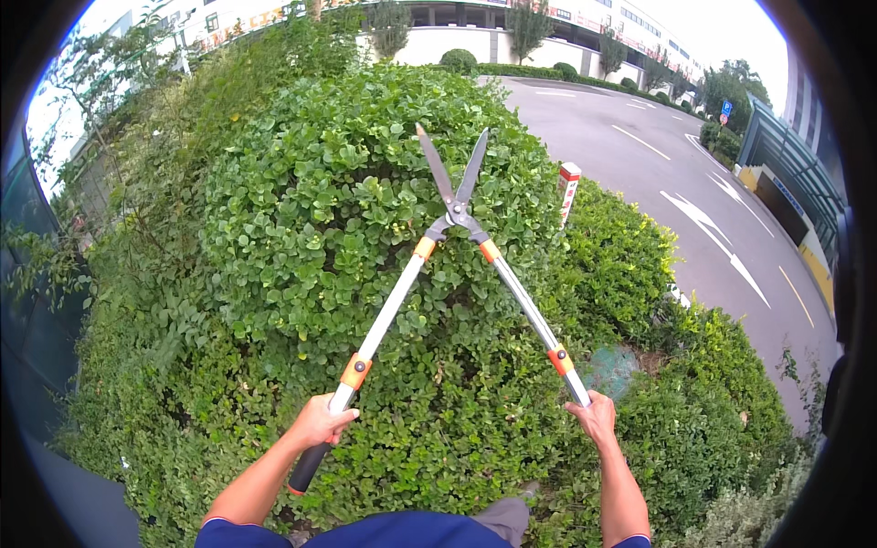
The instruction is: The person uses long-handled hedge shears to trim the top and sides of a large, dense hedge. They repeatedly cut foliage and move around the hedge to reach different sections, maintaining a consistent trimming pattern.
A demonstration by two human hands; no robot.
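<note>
A pair of long-handled hedge shears [458,211] spans the middle of the view, blades spread in a V and pointing away from me. My left hand [322,421] grips the silver left handle tube, just above its black grip. The right handle tube is held by my right hand [595,415] near its lower end; that handle's grip is hidden behind the hand and forearm. Orange collars sit on both tubes. Beyond and beneath the blades is a large rounded shrub [329,205] with broad green leaves. Whether the blades touch its leaves I cannot tell.
Low hedge plants [438,425] surround my legs. A red-and-white marker post [568,192] stands right of the shrub. Beside the low hedge lies a green cover [612,372]. A paved road [637,157] with white arrows runs along the right, near a ramp entrance with a canopy [795,157].
</note>
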